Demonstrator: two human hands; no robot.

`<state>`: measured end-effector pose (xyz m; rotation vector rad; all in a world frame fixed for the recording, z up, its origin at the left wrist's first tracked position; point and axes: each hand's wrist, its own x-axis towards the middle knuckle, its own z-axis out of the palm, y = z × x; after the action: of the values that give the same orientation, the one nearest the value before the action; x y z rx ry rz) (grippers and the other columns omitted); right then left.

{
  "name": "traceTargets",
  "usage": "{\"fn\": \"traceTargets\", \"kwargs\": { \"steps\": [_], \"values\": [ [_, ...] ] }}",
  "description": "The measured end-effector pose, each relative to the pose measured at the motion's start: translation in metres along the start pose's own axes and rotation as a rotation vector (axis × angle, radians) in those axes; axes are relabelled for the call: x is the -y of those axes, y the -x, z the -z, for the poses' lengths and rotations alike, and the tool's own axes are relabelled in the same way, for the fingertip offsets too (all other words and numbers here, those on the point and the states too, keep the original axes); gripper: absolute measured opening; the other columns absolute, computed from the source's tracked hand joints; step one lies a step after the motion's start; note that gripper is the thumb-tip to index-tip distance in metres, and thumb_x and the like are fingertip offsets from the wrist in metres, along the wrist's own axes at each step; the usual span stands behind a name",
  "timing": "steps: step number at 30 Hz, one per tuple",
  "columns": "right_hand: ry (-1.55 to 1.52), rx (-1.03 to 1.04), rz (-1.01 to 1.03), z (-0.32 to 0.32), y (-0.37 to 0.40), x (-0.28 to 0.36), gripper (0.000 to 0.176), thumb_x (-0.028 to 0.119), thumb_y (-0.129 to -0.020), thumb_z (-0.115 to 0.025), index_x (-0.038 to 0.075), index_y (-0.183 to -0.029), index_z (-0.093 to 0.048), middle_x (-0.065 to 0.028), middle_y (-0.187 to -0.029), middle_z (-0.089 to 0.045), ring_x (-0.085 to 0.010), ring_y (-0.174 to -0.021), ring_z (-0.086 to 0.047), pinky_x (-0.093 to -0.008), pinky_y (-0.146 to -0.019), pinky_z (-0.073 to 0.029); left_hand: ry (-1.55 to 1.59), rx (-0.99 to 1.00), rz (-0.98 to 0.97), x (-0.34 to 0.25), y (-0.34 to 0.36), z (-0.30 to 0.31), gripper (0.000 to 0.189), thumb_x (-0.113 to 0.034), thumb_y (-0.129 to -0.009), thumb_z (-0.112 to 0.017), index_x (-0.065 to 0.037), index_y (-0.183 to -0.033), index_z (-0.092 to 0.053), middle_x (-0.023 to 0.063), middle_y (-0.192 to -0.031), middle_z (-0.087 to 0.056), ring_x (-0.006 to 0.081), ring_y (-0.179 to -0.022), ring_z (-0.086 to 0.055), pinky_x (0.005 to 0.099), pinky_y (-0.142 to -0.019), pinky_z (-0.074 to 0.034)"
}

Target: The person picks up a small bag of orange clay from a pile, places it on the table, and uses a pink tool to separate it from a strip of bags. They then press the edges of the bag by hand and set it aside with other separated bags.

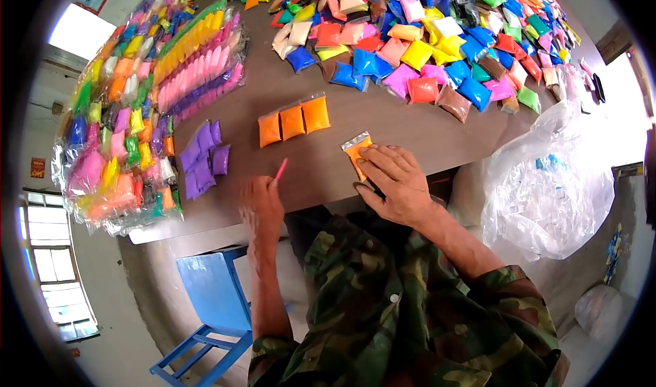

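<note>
My left hand (262, 206) is closed around a thin pink stick (281, 169), its tip pointing up; the hand is slightly blurred. My right hand (396, 182) rests over a small orange packet (356, 148) with a clear top strip, its fingers pressing the packet near the table's front edge. Part of this packet is hidden under the fingers. Between the hands and farther back lies a joined row of three orange packets (294, 122). Left of these, purple packets (203, 156) sit together in a small group.
A large heap of loose packets in many colours (417, 52) covers the back of the brown table (253, 100). Stacked bagged packets (130, 120) line its left end. A clear plastic bag (547, 182) hangs at the right. A blue chair (215, 288) stands below left.
</note>
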<state>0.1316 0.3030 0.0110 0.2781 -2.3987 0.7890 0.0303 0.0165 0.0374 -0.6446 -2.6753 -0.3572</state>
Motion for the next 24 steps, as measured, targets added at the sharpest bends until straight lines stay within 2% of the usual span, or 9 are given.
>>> {"fn": "traceTargets", "kwargs": {
  "steps": [2,3,5,8,13,15,18,24],
  "values": [
    [-0.004,-0.002,-0.002,0.004,0.005,-0.001,0.048,0.018,-0.083,-0.084,0.007,-0.128,-0.072,-0.0108,-0.137,-0.067,-0.0308,-0.128,-0.064,-0.0479,-0.110,-0.048,0.188,0.066,0.055,-0.030,0.004,-0.004,0.008,-0.008,-0.101,-0.069,-0.004,-0.107,-0.064,0.0169,-0.102,-0.067,0.0417,-0.093,-0.067,0.0533,-0.079,-0.053],
    [-0.003,-0.003,0.004,0.006,0.006,-0.002,0.047,0.017,-0.083,-0.084,0.007,-0.127,-0.072,-0.0108,-0.137,-0.067,-0.0307,-0.128,-0.064,-0.0480,-0.110,-0.049,0.188,0.070,0.058,-0.047,0.003,-0.002,0.008,-0.008,-0.101,-0.069,-0.004,-0.107,-0.064,0.0169,-0.102,-0.067,0.0417,-0.093,-0.067,0.0533,-0.079,-0.053],
    [-0.011,0.001,0.013,0.009,0.007,-0.004,0.046,0.017,-0.082,-0.085,0.006,-0.126,-0.074,-0.0109,-0.135,-0.069,-0.0309,-0.128,-0.066,-0.0475,-0.108,-0.051,0.415,0.171,0.001,-0.081,-0.002,-0.001,0.008,-0.006,-0.102,-0.068,-0.006,-0.108,-0.063,0.0190,-0.102,-0.067,0.0445,-0.091,-0.068,0.0537,-0.074,-0.056],
    [-0.027,-0.009,0.020,0.013,0.010,-0.007,0.045,0.017,-0.081,-0.087,0.006,-0.123,-0.075,-0.0110,-0.134,-0.071,-0.0306,-0.127,-0.067,-0.0468,-0.107,-0.053,0.459,0.185,-0.071,-0.105,-0.010,-0.014,0.008,-0.005,-0.103,-0.068,-0.006,-0.108,-0.062,0.0196,-0.102,-0.067,0.0464,-0.088,-0.068,0.0519,-0.071,-0.057],
    [-0.058,-0.064,0.023,0.012,0.011,-0.007,0.042,0.016,-0.082,-0.084,0.006,-0.122,-0.074,-0.0104,-0.130,-0.070,-0.0292,-0.122,-0.068,-0.0442,-0.103,-0.054,0.450,0.174,-0.138,-0.106,-0.024,-0.019,0.012,-0.009,-0.103,-0.071,-0.004,-0.113,-0.066,0.0171,-0.099,-0.071,0.0396,-0.083,-0.072,0.0477,-0.070,-0.060],
    [-0.049,-0.066,0.014,0.011,0.011,-0.007,0.041,0.016,-0.082,-0.084,0.006,-0.120,-0.074,-0.0103,-0.131,-0.070,-0.0291,-0.122,-0.068,-0.0442,-0.102,-0.054,0.489,0.198,-0.145,-0.104,-0.029,-0.019,0.008,-0.009,-0.102,-0.073,-0.003,-0.106,-0.070,0.0161,-0.096,-0.073,0.0354,-0.081,-0.074,0.0425,-0.070,-0.061],
    [-0.062,-0.064,0.022,0.010,0.011,-0.009,0.038,0.016,-0.082,-0.084,0.006,-0.118,-0.075,-0.0104,-0.130,-0.070,-0.0291,-0.121,-0.069,-0.0444,-0.103,-0.054,0.386,0.225,-0.076,-0.100,-0.038,-0.023,0.006,-0.008,-0.101,-0.073,-0.002,-0.099,-0.073,0.0154,-0.093,-0.074,0.0347,-0.080,-0.074,0.0386,-0.070,-0.061],
    [-0.063,-0.078,0.007,0.010,0.011,-0.008,0.036,0.016,-0.082,-0.084,0.006,-0.116,-0.075,-0.0102,-0.129,-0.071,-0.0291,-0.121,-0.069,-0.0440,-0.102,-0.055,0.464,0.165,-0.120,-0.108,-0.054,-0.018,0.005,-0.008,-0.099,-0.075,-0.003,-0.099,-0.074,0.0142,-0.090,-0.072,0.0332,-0.078,-0.072,0.0402,-0.067,-0.059]
  ]
}}
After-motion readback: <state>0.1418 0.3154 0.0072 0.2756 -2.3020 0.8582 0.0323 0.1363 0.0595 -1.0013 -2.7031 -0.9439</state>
